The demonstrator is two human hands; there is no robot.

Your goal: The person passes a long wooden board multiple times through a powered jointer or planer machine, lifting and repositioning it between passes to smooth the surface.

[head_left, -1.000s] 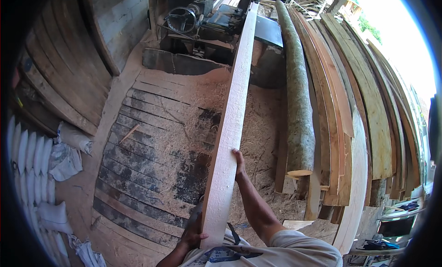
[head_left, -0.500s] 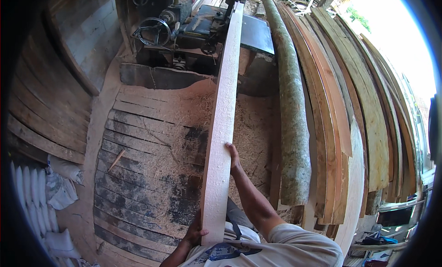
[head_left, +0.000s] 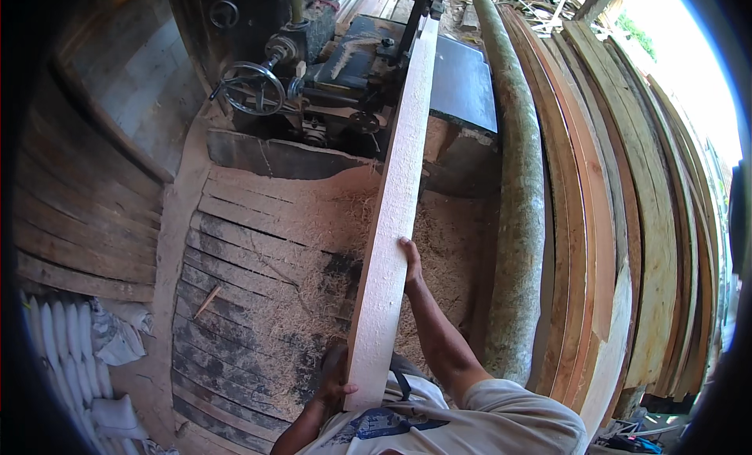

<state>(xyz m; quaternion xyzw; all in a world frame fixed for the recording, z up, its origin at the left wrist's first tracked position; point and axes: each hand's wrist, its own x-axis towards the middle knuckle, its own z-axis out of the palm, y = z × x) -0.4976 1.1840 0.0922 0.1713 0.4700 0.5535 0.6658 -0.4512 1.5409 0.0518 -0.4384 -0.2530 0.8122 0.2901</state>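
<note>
A long, pale, squared timber beam [head_left: 394,208] runs from my waist away to a woodworking machine with a dark metal table [head_left: 464,77]. The far end lies beside an upright black part of that machine. My right hand [head_left: 411,261] grips the beam's right edge about midway along, thumb on top and the other fingers hidden beneath. Near the close end, my left hand [head_left: 338,388] holds the left side, its thumb over the top edge. The beam's near end reaches my shirt.
On the machine's left is a metal handwheel [head_left: 252,89]. Sawdust [head_left: 301,314] covers the slatted wooden floor [head_left: 235,255]. A round log [head_left: 518,220] and stacked planks [head_left: 627,181] line the right. White sacks [head_left: 121,341] sit at lower left.
The machine appears nearer and lower in view, as I have moved forward with the beam. Both hands keep their grip on it.
</note>
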